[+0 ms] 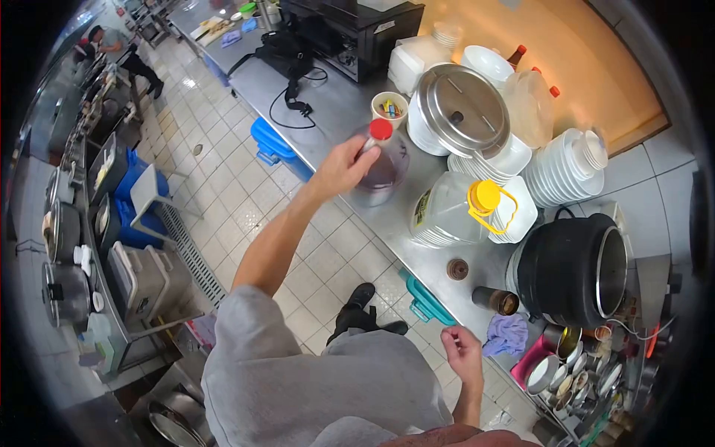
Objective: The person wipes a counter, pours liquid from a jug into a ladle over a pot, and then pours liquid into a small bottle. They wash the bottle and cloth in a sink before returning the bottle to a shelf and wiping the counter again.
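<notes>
My left hand point(344, 173) is closed on the handle of a clear plastic jug point(381, 175), just below its red cap. Dark liquid shows inside the jug, which is at the edge of the steel counter. My right hand point(463, 356) is by the counter's front edge, near a crumpled purple cloth point(506, 334). Its fingers are loosely curled with the thumb apart, and I see nothing in them. Close to the jug are a paper tub point(389, 109) with small colourful packets and a large clear jug with a yellow cap point(485, 197).
A lidded steel pot point(462, 104), stacked white plates point(558, 170) and a black cooker point(570, 264) crowd the counter point(424, 257). A small brown bottle point(457, 269) and dark jar point(494, 299) stand near its front. A teal bin point(426, 298) sits below. Another person point(123, 56) stands far left.
</notes>
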Available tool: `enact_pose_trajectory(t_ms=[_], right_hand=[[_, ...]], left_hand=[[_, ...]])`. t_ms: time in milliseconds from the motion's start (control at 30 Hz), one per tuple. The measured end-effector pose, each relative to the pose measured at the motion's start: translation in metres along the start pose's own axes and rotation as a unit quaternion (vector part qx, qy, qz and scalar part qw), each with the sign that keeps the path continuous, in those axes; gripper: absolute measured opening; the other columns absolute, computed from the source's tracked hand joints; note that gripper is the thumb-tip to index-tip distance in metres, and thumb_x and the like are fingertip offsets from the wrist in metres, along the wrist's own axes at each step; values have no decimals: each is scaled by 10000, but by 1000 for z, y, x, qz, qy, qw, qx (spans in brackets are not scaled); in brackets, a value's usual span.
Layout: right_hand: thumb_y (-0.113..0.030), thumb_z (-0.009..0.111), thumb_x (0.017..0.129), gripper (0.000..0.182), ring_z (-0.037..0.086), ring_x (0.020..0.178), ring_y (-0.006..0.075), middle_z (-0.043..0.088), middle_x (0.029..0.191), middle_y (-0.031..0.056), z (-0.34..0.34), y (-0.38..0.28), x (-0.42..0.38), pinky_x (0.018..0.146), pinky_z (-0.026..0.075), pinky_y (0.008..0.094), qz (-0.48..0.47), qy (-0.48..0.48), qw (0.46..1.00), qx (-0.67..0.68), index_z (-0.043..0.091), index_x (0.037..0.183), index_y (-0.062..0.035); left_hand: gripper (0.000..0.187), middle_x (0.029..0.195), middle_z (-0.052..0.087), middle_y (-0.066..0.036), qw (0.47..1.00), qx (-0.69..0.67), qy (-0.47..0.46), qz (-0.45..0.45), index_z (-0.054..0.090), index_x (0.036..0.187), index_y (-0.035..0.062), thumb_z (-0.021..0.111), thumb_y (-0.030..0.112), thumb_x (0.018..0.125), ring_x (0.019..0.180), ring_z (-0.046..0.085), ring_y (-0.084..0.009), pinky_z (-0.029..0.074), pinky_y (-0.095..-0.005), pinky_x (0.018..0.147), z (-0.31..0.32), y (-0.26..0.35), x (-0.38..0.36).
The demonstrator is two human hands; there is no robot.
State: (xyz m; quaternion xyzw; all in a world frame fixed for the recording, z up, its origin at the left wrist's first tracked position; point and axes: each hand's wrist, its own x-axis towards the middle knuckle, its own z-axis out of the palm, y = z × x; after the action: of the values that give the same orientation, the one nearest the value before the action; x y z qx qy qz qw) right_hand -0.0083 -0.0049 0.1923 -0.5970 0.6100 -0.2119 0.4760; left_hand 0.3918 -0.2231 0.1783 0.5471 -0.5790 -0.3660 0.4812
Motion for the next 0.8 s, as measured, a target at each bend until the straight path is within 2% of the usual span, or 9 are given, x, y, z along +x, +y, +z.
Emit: enact_pose_trajectory(t_ms=[100, 167, 200, 267, 300, 367, 633, 700, 800], right_hand=[[-99, 669, 920, 98, 586, 724, 87, 658, 827, 36, -3, -28, 26, 618, 471, 237, -90, 46, 995, -29, 664, 916, -1], [-69, 671, 908, 70, 609, 725, 118, 666, 840, 66, 0, -48, 36, 624, 488, 252, -124, 67, 990, -26, 662, 923, -1], [-77, 691, 890, 99, 630, 718, 145, 671, 870, 91, 2, -58, 41, 622, 511, 265, -137, 54, 989, -18, 665, 949, -1], [-85, 712, 873, 139, 652, 711, 173, 676, 900, 116, 16, -67, 44, 620, 533, 279, -140, 46, 989, -1, 669, 975, -1], [-97, 721, 868, 159, 661, 725, 189, 676, 930, 118, 26, -69, 46, 628, 540, 290, -157, 23, 987, 12, 665, 988, -8], [-108, 729, 862, 180, 670, 740, 205, 676, 961, 121, 43, -73, 44, 635, 547, 301, -173, -2, 985, 27, 661, 1001, -16], [-199, 759, 840, 331, 667, 876, 294, 658, 1065, 122, 52, -76, 36, 715, 549, 367, -218, -53, 974, -17, 625, 1107, -57], [-208, 756, 841, 342, 661, 893, 307, 657, 1062, 124, 50, -71, 29, 722, 545, 378, -187, -60, 980, -2, 620, 1116, -57], [-242, 741, 848, 371, 634, 950, 327, 644, 1031, 134, 47, -56, 12, 795, 523, 406, -220, -76, 972, -29, 611, 1136, -49]], left_hand=[[289, 683, 598, -23, 999, 27, -8, -24, 589, 841, 17, 605, 273, 973, 578, 520, -72, 411, -259, 513, 4, 28, -36], [228, 778, 625, 1, 996, -16, -42, -73, 627, 953, 24, 573, 242, 993, 731, 579, -64, 446, -222, 661, 7, 45, -61], [228, 778, 625, 1, 994, -18, -74, -80, 627, 953, 24, 573, 242, 993, 731, 579, -64, 446, -222, 661, 7, 53, -74], [204, 876, 650, -24, 979, -103, -46, -170, 628, 991, 21, 559, 213, 998, 891, 622, -100, 470, -259, 812, 2, 66, -94], [204, 876, 650, -24, 978, -99, -56, -173, 628, 991, 21, 559, 213, 998, 891, 622, -100, 470, -259, 812, 1, 71, -104], [236, 1052, 670, -48, 954, -169, -93, -231, 614, 1106, 4, 551, 214, 1018, 1030, 584, -100, 437, -258, 922, -1, 80, -128], [313, 1178, 636, -46, 895, -258, -121, -344, 592, 1239, 8, 587, 214, 1004, 1119, 549, -106, 413, -274, 983, 39, 95, -194], [363, 1267, 615, -91, 880, -270, -141, -364, 582, 1274, 1, 577, 243, 1003, 1226, 507, -172, 347, -332, 1070, 57, 102, -207], [375, 1316, 573, -84, 856, -305, -139, -394, 569, 1297, -2, 582, 221, 996, 1270, 454, -166, 309, -329, 1091, 83, 118, -220]])
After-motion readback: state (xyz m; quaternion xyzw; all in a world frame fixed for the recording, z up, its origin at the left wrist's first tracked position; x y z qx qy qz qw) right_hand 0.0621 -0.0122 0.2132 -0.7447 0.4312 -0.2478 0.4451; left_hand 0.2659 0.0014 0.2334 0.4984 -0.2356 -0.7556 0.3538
